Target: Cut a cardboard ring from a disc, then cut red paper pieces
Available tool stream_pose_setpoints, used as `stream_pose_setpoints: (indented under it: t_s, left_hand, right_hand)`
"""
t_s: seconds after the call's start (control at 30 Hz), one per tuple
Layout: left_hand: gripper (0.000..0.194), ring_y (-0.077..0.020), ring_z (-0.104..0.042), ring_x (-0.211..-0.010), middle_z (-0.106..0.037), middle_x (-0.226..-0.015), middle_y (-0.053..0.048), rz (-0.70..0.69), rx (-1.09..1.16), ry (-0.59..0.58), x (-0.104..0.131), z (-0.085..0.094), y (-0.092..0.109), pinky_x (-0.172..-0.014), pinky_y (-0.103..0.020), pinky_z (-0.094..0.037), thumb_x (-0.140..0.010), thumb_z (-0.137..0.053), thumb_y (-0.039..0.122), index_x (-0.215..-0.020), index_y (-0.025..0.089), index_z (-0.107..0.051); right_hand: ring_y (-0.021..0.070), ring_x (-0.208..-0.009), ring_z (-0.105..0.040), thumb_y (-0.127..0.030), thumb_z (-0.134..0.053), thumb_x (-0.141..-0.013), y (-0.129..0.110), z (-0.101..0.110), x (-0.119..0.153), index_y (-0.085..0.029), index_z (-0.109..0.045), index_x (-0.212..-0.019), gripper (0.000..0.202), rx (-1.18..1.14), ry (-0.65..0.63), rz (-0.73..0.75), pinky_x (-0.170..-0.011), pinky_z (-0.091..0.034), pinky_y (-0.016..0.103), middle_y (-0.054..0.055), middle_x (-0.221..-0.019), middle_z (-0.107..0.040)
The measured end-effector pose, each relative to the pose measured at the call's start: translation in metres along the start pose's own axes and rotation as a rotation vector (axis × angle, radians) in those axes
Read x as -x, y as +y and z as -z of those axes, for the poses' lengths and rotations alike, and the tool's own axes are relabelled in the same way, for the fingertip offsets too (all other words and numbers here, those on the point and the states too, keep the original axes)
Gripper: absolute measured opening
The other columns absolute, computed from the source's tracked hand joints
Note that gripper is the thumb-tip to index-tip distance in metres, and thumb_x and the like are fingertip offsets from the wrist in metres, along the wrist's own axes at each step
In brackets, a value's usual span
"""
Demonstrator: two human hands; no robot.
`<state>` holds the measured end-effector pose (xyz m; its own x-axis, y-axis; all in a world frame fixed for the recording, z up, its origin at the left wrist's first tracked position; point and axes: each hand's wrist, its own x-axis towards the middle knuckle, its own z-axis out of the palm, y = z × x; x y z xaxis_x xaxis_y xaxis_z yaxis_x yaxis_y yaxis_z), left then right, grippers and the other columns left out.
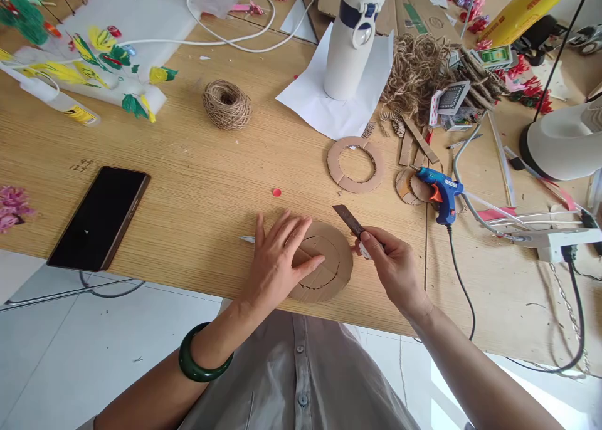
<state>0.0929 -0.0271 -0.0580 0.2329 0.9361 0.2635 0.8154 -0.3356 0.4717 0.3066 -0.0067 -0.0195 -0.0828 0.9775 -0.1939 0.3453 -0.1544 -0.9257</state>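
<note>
A round cardboard disc [336, 279] lies flat near the table's front edge, with a rough circular cut line inside its rim. My left hand [279, 254] rests on the disc's left side, fingers stretched out and the thumb across its middle. A pale pointed tip [247, 239] shows beside that hand; the rest of it is hidden. My right hand [392, 261] is closed round a utility knife [350, 220], just right of the disc. Its dark blade points up and to the left, above the table. Beyond the disc lies a cardboard ring [335, 167].
A blue glue gun [442, 192] with its cord lies at the right, by cardboard scraps [407, 185] and a power strip [555, 242]. A phone [98, 217] is on the left. Twine [227, 104] and a white bottle [350, 54] stand further back.
</note>
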Motion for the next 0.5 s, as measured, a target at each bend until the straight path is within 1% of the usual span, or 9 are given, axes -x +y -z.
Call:
stream_pose_setpoints:
  t_s: [0.17,0.23,0.3,0.37,0.5]
  left_hand:
    - [0.061,-0.0341,-0.045,-0.138,-0.059,-0.139,-0.013,0.038,-0.058,0.035,0.003,-0.001,-0.001,-0.120,-0.062,-0.012,-0.089,-0.062,0.050,-0.140,0.021,-0.047]
    - [0.061,-0.0350,-0.045,-0.138,-0.059,-0.139,-0.014,0.050,-0.062,0.040,0.004,-0.002,-0.002,-0.120,-0.063,-0.013,-0.089,-0.062,0.051,-0.140,0.021,-0.048]
    - [0.061,-0.0353,-0.044,-0.138,-0.059,-0.139,-0.014,0.057,-0.053,0.042,0.004,-0.003,-0.002,-0.119,-0.063,-0.015,-0.088,-0.063,0.051,-0.139,0.021,-0.049]
    - [0.060,-0.0357,-0.044,-0.139,-0.059,-0.140,-0.014,0.059,-0.045,0.045,0.003,-0.003,-0.003,-0.118,-0.063,-0.018,-0.087,-0.063,0.052,-0.137,0.020,-0.051]
    - [0.057,-0.0363,-0.041,-0.140,-0.057,-0.141,-0.014,0.066,-0.036,0.041,0.000,-0.001,-0.003,-0.118,-0.064,-0.019,-0.086,-0.064,0.053,-0.131,0.020,-0.056]
  right_hand:
    - [0.0132,-0.067,-0.051,-0.040,-0.054,-0.095,0.000,-0.010,-0.011,-0.018,-0.065,-0.079,0.030,0.009,-0.037,0.059,-0.063,-0.040,0.027,0.001,-0.070,-0.059]
    - [0.0140,-0.067,-0.054,-0.040,-0.054,-0.095,-0.001,-0.010,-0.013,-0.018,-0.066,-0.084,0.028,0.030,0.003,0.081,-0.062,-0.042,0.027,0.001,-0.070,-0.060]
    - [0.0140,-0.063,-0.054,-0.038,-0.053,-0.096,-0.002,-0.006,-0.012,-0.018,-0.066,-0.090,0.025,0.121,0.039,0.118,-0.057,-0.041,0.027,0.000,-0.067,-0.059]
    - [0.0135,-0.060,-0.053,-0.033,-0.051,-0.097,-0.006,0.003,-0.011,-0.018,-0.066,-0.092,0.022,0.292,0.011,0.228,-0.054,-0.040,0.027,0.000,-0.066,-0.059]
    - [0.0138,-0.066,-0.054,-0.022,-0.049,-0.098,-0.014,0.018,-0.011,-0.016,-0.067,-0.093,0.020,0.690,-0.134,0.558,-0.060,-0.039,0.028,0.002,-0.069,-0.063]
